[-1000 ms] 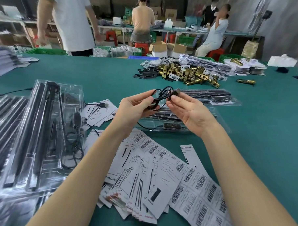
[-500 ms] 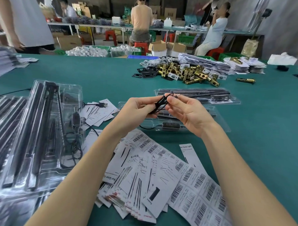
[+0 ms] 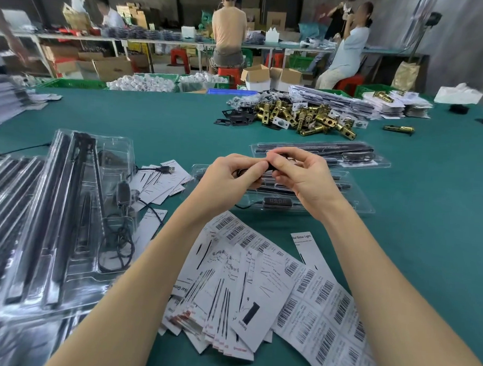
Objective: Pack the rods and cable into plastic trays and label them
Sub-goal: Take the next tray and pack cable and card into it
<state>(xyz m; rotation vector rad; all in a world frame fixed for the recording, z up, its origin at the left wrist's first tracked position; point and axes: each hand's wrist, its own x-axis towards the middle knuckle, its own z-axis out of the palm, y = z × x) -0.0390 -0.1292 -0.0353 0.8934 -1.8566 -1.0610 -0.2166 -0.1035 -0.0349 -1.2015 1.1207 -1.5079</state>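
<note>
Loops that stood open a second ago are now squeezed into a tight black bundle of cable (image 3: 266, 167), mid-frame, its long axis apparently running left to right, mostly hidden. Left hand (image 3: 231, 172) and right hand (image 3: 301, 175) both pinch it with curled fingers, above a clear plastic tray (image 3: 356, 200) holding dark rods (image 3: 266, 189) lying crosswise. Beyond lies a second filled tray (image 3: 379, 162).

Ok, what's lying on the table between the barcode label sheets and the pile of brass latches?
In the head view, two clear plastic trays holding black rods lie there, with both hands, left hand and right hand, gripping the bundled cable above the nearer one.
</note>
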